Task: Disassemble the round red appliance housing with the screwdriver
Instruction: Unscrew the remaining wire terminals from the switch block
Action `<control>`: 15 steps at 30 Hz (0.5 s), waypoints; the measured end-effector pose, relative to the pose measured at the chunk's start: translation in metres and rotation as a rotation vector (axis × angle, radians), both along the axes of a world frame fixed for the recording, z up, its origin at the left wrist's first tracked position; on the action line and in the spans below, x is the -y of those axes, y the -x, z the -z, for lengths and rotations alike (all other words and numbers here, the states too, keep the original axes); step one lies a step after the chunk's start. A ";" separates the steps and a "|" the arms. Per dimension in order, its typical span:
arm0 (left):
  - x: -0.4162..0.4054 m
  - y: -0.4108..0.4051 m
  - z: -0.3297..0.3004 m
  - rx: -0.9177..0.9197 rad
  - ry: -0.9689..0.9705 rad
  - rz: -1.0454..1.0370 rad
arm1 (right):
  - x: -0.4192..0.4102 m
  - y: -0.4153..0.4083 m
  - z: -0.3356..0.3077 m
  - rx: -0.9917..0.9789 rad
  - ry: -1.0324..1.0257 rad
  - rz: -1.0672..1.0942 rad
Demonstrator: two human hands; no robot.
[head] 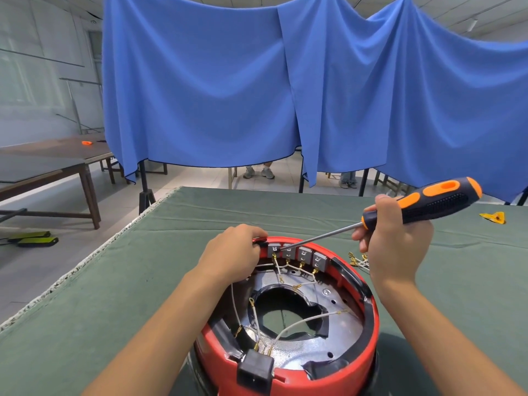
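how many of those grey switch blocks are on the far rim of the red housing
4, in a row along the far inner rim of the red housing: first at the screwdriver tip, then. The left hand may hide more.

Round red housing (337, 364) open side up on green cloth — wiring exposed, orange-black screwdriver (411, 208) slanted, tip at grey terminals.

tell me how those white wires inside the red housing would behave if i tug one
The white wires look thin and floppy: they sag in loose curves across the metal plate. They are probably light, so one would likely bend and follow a pull. The small gold terminals at their ends look delicate and might slip off or deform.
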State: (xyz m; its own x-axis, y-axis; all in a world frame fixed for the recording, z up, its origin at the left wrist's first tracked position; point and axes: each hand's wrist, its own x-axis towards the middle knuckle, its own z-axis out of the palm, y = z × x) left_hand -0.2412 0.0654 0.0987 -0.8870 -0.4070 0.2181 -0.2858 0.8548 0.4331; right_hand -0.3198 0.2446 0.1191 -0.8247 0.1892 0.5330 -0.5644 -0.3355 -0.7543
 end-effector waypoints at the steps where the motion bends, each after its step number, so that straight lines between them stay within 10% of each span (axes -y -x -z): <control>1: 0.000 0.000 0.000 0.000 0.000 0.002 | 0.000 0.001 -0.001 0.001 -0.012 0.009; 15: 0.000 0.000 0.000 -0.009 -0.005 0.017 | 0.003 0.010 -0.004 0.064 0.021 0.049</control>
State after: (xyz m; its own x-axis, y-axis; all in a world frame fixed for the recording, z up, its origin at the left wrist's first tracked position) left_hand -0.2413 0.0651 0.0989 -0.8917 -0.3932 0.2241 -0.2674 0.8573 0.4399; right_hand -0.3297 0.2412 0.1231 -0.8464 0.2407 0.4750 -0.5315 -0.3250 -0.7823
